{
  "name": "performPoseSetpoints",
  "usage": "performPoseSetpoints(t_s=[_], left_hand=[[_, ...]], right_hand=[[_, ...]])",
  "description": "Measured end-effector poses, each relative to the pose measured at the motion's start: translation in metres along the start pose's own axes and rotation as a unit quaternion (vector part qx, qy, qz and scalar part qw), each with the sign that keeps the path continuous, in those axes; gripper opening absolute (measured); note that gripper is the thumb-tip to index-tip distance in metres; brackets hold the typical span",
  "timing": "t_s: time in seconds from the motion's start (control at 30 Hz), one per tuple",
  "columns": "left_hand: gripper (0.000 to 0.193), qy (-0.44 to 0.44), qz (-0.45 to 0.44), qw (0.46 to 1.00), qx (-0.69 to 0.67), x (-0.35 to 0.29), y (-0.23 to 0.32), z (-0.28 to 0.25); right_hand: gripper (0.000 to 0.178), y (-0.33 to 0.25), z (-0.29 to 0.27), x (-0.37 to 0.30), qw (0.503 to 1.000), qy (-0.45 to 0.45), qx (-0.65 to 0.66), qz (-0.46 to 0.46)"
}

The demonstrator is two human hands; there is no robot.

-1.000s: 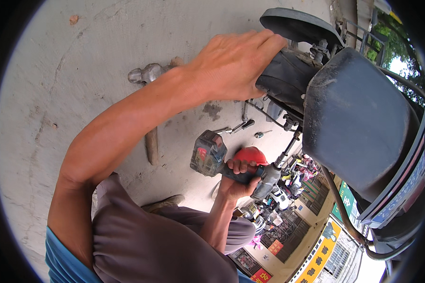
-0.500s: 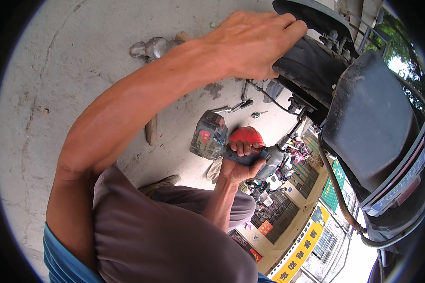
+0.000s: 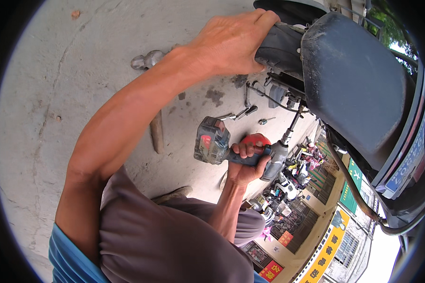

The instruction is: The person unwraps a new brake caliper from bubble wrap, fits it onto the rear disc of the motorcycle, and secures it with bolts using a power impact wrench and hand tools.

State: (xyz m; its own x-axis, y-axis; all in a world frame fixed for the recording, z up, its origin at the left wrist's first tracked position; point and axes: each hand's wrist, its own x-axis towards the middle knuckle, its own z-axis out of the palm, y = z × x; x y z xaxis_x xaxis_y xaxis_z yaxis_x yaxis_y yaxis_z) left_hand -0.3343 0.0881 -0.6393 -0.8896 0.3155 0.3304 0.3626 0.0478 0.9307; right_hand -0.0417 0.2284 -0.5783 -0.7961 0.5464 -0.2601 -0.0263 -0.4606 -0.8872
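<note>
My left hand point(image 3: 236, 40) is closed round the edge of a black scooter tyre point(image 3: 281, 51), below a dark mudguard point(image 3: 293, 10). My right hand point(image 3: 246, 162) grips a cordless impact wrench point(image 3: 275, 158) by its handle, the fingers wrapped round it. The wrench's bulky battery point(image 3: 211, 141) points to the left. From its nose a long socket extension point(image 3: 293, 122) reaches up to the metal parts beside the wheel. Whether the tip sits on a fastener there, I cannot tell.
A hammer point(image 3: 148, 60) lies on the concrete, partly behind my left forearm. Near the wheel are a ratchet point(image 3: 244, 112) and a small tool point(image 3: 265, 121). Behind my right hand shows a red rounded thing point(image 3: 256, 139). The scooter's dark seat-like panel point(image 3: 356, 89) fills the right.
The view has shifted, and the scooter's panel now stands further left and larger. The wrench appears slightly further right, with more of its extension showing. Both hands keep their hold.
</note>
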Motion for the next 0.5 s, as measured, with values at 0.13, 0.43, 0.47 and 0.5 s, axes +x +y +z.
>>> performPoseSetpoints(t_s=[0.13, 0.43, 0.47, 0.5], left_hand=[[0.07, 0.021, 0.007, 0.999, 0.036, -0.002, 0.0, 0.001], [0.072, 0.008, -0.004, 1.0, -0.004, -0.005, 0.003, -0.005], [0.071, 0.015, 0.006, 1.0, -0.007, -0.005, 0.002, -0.004], [0.071, 0.023, 0.018, 1.0, -0.009, -0.004, 0.0, -0.004]], right_hand=[[0.045, -0.002, 0.007, 0.001, 1.0, -0.018, 0.006, 0.018], [0.051, 0.0, -0.002, -0.004, 1.0, -0.008, 0.002, 0.01], [0.051, 0.0, -0.002, -0.005, 1.0, -0.004, 0.007, 0.011], [0.051, -0.001, -0.001, -0.004, 1.0, -0.001, 0.012, 0.009]])
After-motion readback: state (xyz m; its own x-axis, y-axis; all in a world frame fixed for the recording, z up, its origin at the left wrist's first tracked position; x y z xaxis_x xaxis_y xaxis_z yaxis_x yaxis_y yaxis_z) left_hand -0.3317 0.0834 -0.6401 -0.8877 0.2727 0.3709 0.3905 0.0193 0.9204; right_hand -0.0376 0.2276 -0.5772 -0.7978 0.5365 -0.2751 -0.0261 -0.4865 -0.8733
